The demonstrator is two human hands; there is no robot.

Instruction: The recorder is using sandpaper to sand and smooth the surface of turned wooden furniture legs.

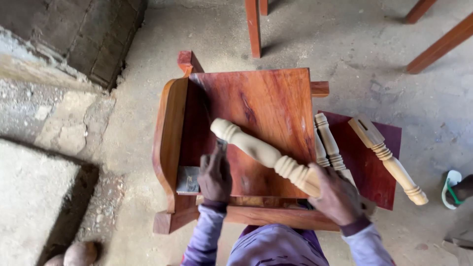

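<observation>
Gripping a pale turned wooden leg (261, 152) near its ringed lower end, the right hand (339, 196) is wrapped shut around it. Leg lies diagonally across the reddish wooden chair (266, 106), rounded tip up-left, thick end under the right hand, resting on the flat red panel. Left hand (215, 176) is closed on a small piece of sandpaper (221, 145), held against the underside of the leg just below its rounded tip; exactly how the fingers pinch it is hard to tell. Chair lies on its side on the concrete floor (374, 54), curved rail at left, short red stubs sticking out at top left and at right. A grey patch (187, 180) sits in the chair frame just left of the left hand; cannot tell what it is.

Two more pale turned legs (329, 143) lie side by side just right of the chair panel, partly under the right hand. A fourth turned leg (389, 160), slotted at its top end, lies diagonally on a dark red board (362, 167) on the floor, apart from the others. Purple sleeves (207, 236) cover both forearms. Red wooden furniture legs (253, 27) stand at the top edge. A green and white sandal (451, 189) shows at far right. Rough stone block (37, 202) at left, round brownish lumps (79, 252) at bottom left.
</observation>
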